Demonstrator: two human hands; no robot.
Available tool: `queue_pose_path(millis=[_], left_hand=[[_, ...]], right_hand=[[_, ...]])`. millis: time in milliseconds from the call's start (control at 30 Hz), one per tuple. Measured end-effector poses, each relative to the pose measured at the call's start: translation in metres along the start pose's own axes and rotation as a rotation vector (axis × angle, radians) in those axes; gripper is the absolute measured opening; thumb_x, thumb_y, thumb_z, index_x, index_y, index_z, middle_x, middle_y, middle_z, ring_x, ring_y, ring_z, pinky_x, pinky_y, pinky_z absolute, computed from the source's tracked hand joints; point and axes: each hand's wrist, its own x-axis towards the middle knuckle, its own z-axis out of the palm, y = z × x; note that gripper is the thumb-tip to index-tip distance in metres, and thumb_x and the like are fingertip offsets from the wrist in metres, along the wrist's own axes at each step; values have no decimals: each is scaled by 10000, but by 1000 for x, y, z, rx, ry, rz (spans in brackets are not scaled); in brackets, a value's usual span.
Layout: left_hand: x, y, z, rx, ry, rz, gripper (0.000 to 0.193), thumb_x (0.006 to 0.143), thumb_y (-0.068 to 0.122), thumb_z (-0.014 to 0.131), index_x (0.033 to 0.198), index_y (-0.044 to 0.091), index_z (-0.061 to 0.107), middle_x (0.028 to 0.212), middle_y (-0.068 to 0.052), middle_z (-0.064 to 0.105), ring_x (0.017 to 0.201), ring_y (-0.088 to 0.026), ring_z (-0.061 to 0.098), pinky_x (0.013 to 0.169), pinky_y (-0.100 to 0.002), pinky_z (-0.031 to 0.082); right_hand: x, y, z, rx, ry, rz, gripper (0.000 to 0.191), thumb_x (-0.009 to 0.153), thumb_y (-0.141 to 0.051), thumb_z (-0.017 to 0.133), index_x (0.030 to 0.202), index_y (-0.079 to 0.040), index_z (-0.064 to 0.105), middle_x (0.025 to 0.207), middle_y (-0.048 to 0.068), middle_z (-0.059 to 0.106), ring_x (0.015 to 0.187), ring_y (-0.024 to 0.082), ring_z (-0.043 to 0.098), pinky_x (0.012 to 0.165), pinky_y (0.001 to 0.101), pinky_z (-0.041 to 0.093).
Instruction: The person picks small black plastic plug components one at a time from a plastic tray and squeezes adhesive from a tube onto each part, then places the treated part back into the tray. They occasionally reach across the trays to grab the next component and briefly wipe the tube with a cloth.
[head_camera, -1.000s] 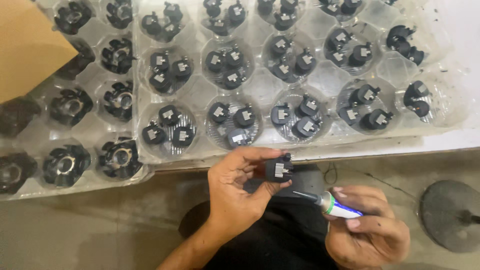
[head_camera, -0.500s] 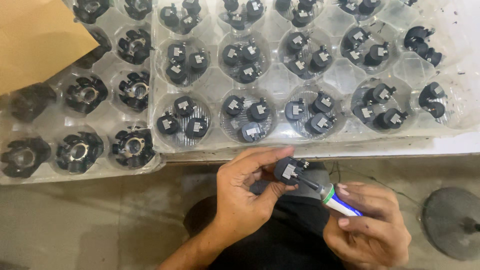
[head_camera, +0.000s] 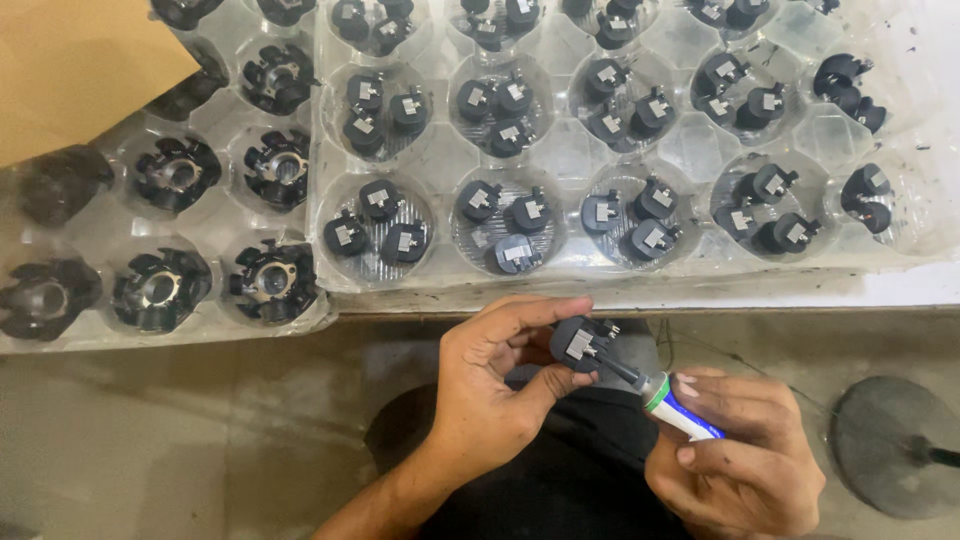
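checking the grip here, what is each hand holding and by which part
The left hand pinches a small black part by its round body, thumb under, fingers over. The right hand grips a small tube by its body, nozzle tip at the part.

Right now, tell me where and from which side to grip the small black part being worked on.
Grip the small black part by its rounded rim, from the left, as the left hand does with thumb below and fingers above. Its face with the pale square tab points toward the tube's nozzle in the right hand, so that side probably should stay uncovered.
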Motion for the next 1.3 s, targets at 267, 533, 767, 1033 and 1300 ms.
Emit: queue_pose_path(millis=[267, 533, 767, 1033, 1300], left_hand=[[-3, 0, -2, -3, 17, 1, 510, 835, -253, 682, 1292, -26, 670, 1228, -85, 655, 1037, -163, 711, 919, -331, 669], [-4, -4, -3, -15, 22, -12, 522, 825, -256, 659, 1294, -26, 669, 1222, -80, 648, 1027, -158, 709, 925, -337, 678], [-8, -20, -4, -147, 63, -14, 531, 857, -228, 705, 1348, -33, 650, 1174, -81, 697, 1029, -132, 681, 940, -315, 635], [-12, -37, -5, -266, 150, 6, 511, 905, -143, 742, 1389, -33, 624, 1224, -93, 713, 1090, -127, 678, 980, -262, 574], [-21, -34, -4, -366, -3, -31, 463, 972, 8, 754, 1412, -20, 612, 1353, -103, 673, 1132, -140, 675, 1006, -316, 597]], right_hand=[[3, -11, 4, -121, 8, 6, 409, 705, 116, 788, 859, -116, 487, 992, 160, 674, 924, 322, 745, 776, 352, 639], [5, -15, 13, -183, 83, -14, 404, 726, 149, 769, 826, -104, 470, 931, 178, 680, 874, 317, 751, 747, 375, 646], [7, -22, 16, -199, 55, 29, 396, 734, 143, 775, 812, -107, 478, 935, 186, 672, 865, 322, 754, 729, 345, 627], [7, -13, 17, -203, 5, -6, 411, 708, 132, 797, 849, -127, 511, 958, 157, 684, 861, 321, 747, 728, 345, 608], [7, 0, 12, -13, 68, -18, 469, 678, 70, 824, 920, -155, 492, 1030, 111, 645, 959, 262, 734, 831, 420, 677]])
